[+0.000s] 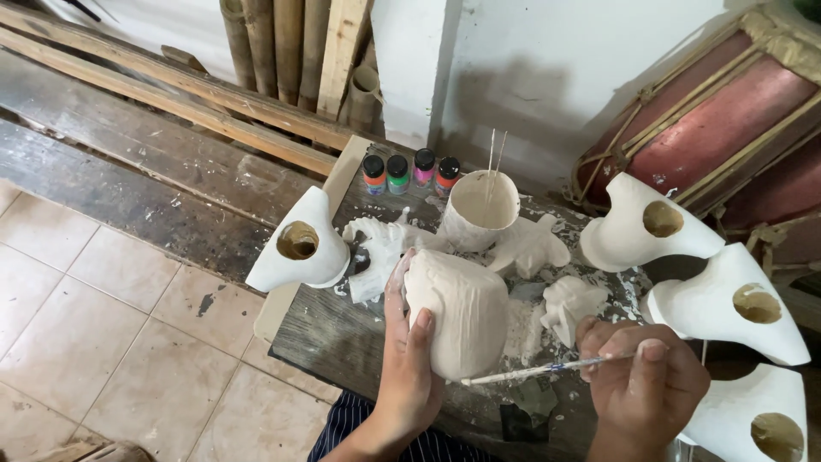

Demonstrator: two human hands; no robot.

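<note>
At nine o'clock a white hollow form (pixel 301 244) lies on its side at the bench (pixel 342 329) edge, its round hole turned toward you and showing a bare brown inside; nothing is in it that you can see. Just right of it, white plaster scraps (pixel 380 248) litter the boards.

Your left hand (pixel 409 359) grips the pale mask (pixel 460 310) at the centre of the bench, fingers wrapped round its near side and thumb pressed on its front, propping it upright and tilted so the rounded face meets the brush. At twelve o'clock four small paint bottles (pixel 410 173) stand in a row, capped in orange, green, pink and red, all closed. Beside them a white cup (pixel 481 210) holds pale paint or slurry, with two thin sticks leaning in it, close behind the mask.

Your right hand (pixel 643 376) is clenched on a thin brush (pixel 534 371), held almost level, its tip touching the mask's lower edge. A small white lump (pixel 571 306) sits between the hand and the cup.

From two to five o'clock three more white forms (pixel 641 224) lie apart from the work, holes up and empty as far as you can tell. Behind them a red drum (pixel 727 120) leans on the wall.
</note>
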